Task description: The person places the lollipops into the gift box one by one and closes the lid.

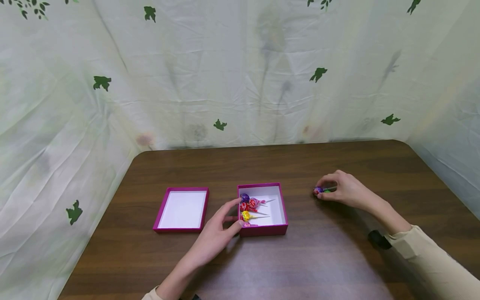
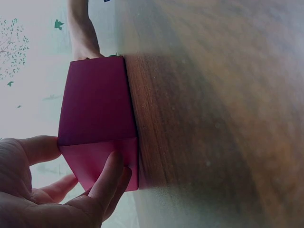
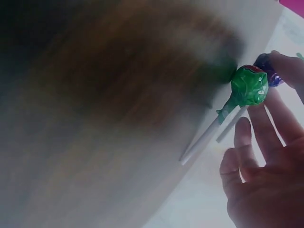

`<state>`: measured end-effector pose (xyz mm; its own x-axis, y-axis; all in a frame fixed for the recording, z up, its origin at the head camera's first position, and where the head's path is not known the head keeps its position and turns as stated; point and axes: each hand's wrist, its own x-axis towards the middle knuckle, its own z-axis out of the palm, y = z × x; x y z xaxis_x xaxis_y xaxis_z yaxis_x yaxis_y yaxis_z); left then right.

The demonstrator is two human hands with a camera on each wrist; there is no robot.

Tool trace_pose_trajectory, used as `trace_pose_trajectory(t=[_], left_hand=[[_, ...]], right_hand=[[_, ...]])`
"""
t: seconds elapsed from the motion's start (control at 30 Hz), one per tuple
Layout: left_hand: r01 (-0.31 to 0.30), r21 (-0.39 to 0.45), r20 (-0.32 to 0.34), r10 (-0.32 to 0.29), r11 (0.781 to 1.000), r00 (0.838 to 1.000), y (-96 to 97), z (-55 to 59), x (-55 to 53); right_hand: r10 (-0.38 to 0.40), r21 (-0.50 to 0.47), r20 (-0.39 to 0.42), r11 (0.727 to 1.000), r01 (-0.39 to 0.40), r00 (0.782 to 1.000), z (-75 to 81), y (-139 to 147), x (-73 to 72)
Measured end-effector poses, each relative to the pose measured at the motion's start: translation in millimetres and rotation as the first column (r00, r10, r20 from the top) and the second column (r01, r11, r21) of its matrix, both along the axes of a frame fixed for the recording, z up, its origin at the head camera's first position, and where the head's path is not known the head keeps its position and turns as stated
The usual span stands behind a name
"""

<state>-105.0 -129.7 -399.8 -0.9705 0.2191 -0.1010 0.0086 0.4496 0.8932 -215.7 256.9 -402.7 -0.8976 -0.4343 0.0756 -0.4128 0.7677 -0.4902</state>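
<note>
An open magenta box (image 1: 280, 210) with a white inside stands on the table. Several wrapped lollipops lie along its left side, among them a dark purple one (image 1: 245, 198) and a yellow one (image 1: 246, 216). My left hand (image 1: 215, 234) holds the box by its left side, thumb and index finger at the rim, other fingers against the wall. Off to the right, my right hand (image 1: 346, 191) pinches a purple-wrapped lollipop (image 3: 274, 80) between thumb and finger. Close beside that one is a green-wrapped lollipop (image 3: 250, 87), its white stick pointing away from the thumb.
Left of the box, a matching magenta lid (image 1: 181, 209) lies with its white inside up. The brown wooden table (image 1: 300, 266) ends at the back against a pale curtain (image 1: 240, 75) with green leaf prints. A dark strap (image 1: 379, 240) is at the right wrist.
</note>
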Motion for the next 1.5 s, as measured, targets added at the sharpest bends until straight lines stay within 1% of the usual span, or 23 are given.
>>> trace_pose_trajectory(t=[0.27, 0.4, 0.67, 0.83, 1.07, 1.2, 1.5], left_hand=[[0.0, 0.004, 0.015, 0.0, 1.0, 1.0, 0.2, 0.2, -0.6], [-0.001, -0.002, 0.011, 0.001, 1.0, 1.0, 0.2, 0.0, -0.7], [-0.001, 0.002, 0.009, 0.001, 1.0, 1.0, -0.1, -0.4, -0.6], [0.001, 0.004, 0.004, -0.001, 1.0, 1.0, -0.1, -0.3, -0.6], [0.0, 0.006, -0.005, 0.0, 1.0, 1.0, 0.2, 0.3, 0.3], [0.0, 0.006, -0.006, 0.0, 1.0, 1.0, 0.3, 0.6, 0.7], [-0.001, 0.003, 0.009, 0.001, 1.0, 1.0, 0.1, 1.1, 0.6]], right_hand=[[-0.011, -0.096, 0.029, 0.995, 0.014, 1.0, 2.1, 0, 0.1], [-0.025, -0.128, 0.029, 0.991, 0.028, 0.999, 4.0, -2, 1.8], [-0.008, -0.194, 0.014, 0.981, 0.011, 1.0, 8.7, -12, 7.6], [0.007, -0.225, -0.015, 0.974, -0.01, 1.0, 12.0, -22, 12.8], [0.029, -0.241, -0.114, 0.969, -0.056, 0.993, 17.2, -35, 20.3], [0.034, -0.258, -0.151, 0.963, -0.072, 0.988, 19.7, -40, 24.0], [0.057, -0.277, -0.147, 0.956, -0.097, 0.987, 25.8, -53, 32.8]])
